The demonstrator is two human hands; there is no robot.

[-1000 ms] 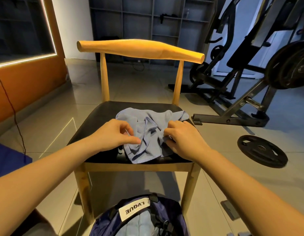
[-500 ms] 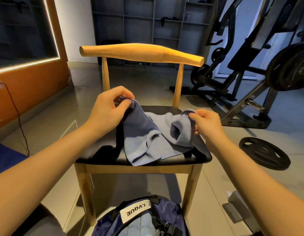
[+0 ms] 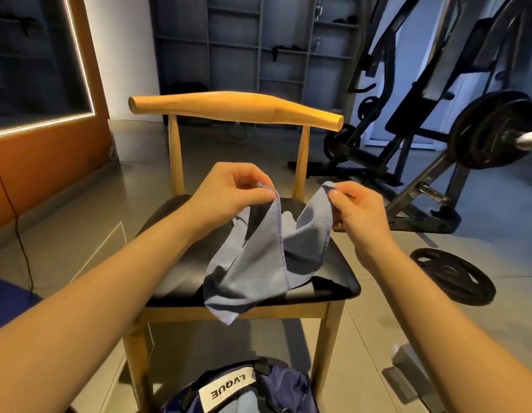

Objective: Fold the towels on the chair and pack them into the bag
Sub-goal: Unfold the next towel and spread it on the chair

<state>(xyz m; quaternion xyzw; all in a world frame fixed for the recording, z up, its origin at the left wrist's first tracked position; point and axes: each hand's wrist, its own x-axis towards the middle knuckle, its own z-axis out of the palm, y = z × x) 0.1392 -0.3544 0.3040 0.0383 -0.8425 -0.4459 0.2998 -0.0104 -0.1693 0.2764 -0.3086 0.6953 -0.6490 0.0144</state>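
A light blue towel [image 3: 258,263] hangs crumpled over the black seat of a wooden chair [image 3: 333,281]. My left hand [image 3: 229,195] pinches one top corner of the towel between thumb and fingers. My right hand [image 3: 357,210] pinches the other top corner. Both hands hold it raised above the seat, and its lower end droops past the seat's front edge. A dark blue bag [image 3: 282,389] with a white LVQUE label lies open on the floor in front of the chair, with light blue cloth showing inside.
A weight machine with a loaded barbell [image 3: 491,135] stands at the right. A loose weight plate [image 3: 454,275] lies on the tiled floor beside the chair. An orange wall with a lit frame [image 3: 80,70] is at the left; a thin black cable [image 3: 20,234] hangs there.
Both hands took hold of the crumpled towel on the seat and lifted it by its top corners. The towel now hangs lower, past the seat's front edge.
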